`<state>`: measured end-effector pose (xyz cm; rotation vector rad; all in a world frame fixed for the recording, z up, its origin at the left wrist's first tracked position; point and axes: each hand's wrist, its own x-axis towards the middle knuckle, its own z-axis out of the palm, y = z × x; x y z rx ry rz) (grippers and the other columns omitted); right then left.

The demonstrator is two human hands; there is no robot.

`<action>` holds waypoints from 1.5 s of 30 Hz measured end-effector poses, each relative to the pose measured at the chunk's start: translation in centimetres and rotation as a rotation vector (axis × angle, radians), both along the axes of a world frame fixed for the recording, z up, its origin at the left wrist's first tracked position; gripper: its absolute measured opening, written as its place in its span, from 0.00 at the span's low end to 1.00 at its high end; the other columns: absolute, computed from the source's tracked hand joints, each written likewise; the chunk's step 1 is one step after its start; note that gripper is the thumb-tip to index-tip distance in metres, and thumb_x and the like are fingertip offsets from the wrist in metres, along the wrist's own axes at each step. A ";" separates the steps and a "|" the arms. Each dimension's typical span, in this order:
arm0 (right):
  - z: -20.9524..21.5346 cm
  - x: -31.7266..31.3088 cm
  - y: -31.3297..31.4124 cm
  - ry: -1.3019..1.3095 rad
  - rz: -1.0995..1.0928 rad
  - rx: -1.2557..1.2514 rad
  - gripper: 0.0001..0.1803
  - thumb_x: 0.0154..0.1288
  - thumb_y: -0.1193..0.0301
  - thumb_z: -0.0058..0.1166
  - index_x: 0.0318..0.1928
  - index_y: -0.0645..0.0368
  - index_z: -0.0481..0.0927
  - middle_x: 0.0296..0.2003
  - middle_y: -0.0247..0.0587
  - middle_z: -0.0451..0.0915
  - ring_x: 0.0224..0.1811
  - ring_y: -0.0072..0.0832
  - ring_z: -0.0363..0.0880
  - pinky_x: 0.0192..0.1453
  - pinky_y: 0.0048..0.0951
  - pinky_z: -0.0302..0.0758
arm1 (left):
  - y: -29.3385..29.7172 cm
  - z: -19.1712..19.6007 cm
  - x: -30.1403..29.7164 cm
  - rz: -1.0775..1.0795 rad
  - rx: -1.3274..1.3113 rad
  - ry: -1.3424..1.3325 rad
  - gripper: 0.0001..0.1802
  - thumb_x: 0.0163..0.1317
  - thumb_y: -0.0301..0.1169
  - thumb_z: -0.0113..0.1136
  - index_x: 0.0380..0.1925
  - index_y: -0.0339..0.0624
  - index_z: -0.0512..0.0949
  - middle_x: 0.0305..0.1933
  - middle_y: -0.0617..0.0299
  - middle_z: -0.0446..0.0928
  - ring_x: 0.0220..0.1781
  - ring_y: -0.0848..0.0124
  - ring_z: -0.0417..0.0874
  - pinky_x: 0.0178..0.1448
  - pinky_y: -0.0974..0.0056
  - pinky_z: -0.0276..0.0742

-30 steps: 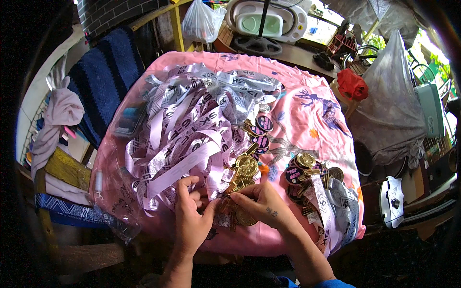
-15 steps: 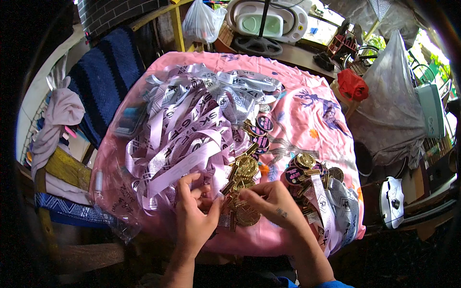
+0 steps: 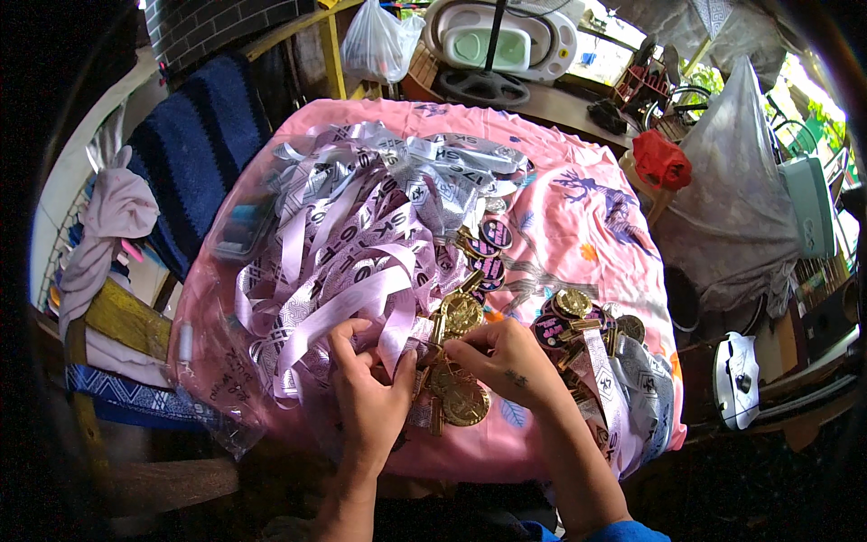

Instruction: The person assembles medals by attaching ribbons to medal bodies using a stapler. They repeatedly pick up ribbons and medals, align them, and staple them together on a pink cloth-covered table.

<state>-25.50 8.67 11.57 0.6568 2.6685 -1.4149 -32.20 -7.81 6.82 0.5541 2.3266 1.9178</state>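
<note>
Lilac printed medal ribbons point(image 3: 361, 226) lie heaped over the left half of a pink cloth-covered table. My left hand point(image 3: 372, 388) is closed at the heap's near edge, with a lilac ribbon between thumb and curled fingers. Close by on its right, my right hand point(image 3: 510, 361) pinches at the ribbon's gold-bar end; the small piece in its fingertips is hidden. Gold medals point(image 3: 465, 400) lie beneath and between both hands, and another gold medal point(image 3: 461, 313) rests just beyond the fingers. Dark-faced medals point(image 3: 490, 237) stretch up the heap's right side.
A second pile of medals point(image 3: 573, 304) with lilac and silver ribbons point(image 3: 646, 388) sits at the table's right. On the left are a clear box point(image 3: 244, 230), a thread spool point(image 3: 185, 341) and clear plastic wrap point(image 3: 239, 425). A blue striped cloth point(image 3: 203, 144) hangs beyond.
My right hand has shifted slightly up and left, its fingertips now nearer my left hand. The medals under the hands have shifted a little, and the ribbon by my left hand has moved slightly.
</note>
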 end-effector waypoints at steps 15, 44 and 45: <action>-1.5 -0.3 0.2 -0.005 0.011 -0.131 0.17 0.66 0.64 0.58 0.34 0.70 0.84 0.21 0.35 0.81 0.24 0.15 0.77 0.29 0.23 0.73 | -0.4 0.8 0.3 -0.081 -0.051 -0.094 0.32 0.60 0.23 0.66 0.58 0.42 0.56 0.38 0.49 0.79 0.41 0.67 0.83 0.44 0.67 0.75; -1.2 -2.9 1.3 0.201 0.028 0.195 0.19 0.60 0.62 0.58 0.24 0.68 0.80 0.12 0.43 0.72 0.14 0.24 0.68 0.24 0.34 0.68 | 1.6 3.2 -1.3 -0.023 -0.514 0.633 0.06 0.50 0.22 0.63 0.30 0.34 0.83 0.37 0.54 0.67 0.43 0.57 0.72 0.45 0.56 0.70; -1.1 -2.7 1.5 0.190 0.051 0.204 0.19 0.61 0.62 0.58 0.24 0.68 0.80 0.13 0.43 0.72 0.15 0.24 0.68 0.24 0.34 0.68 | 1.6 3.2 -1.3 -0.021 -0.513 0.634 0.06 0.50 0.23 0.63 0.30 0.34 0.83 0.37 0.54 0.67 0.42 0.57 0.72 0.45 0.56 0.70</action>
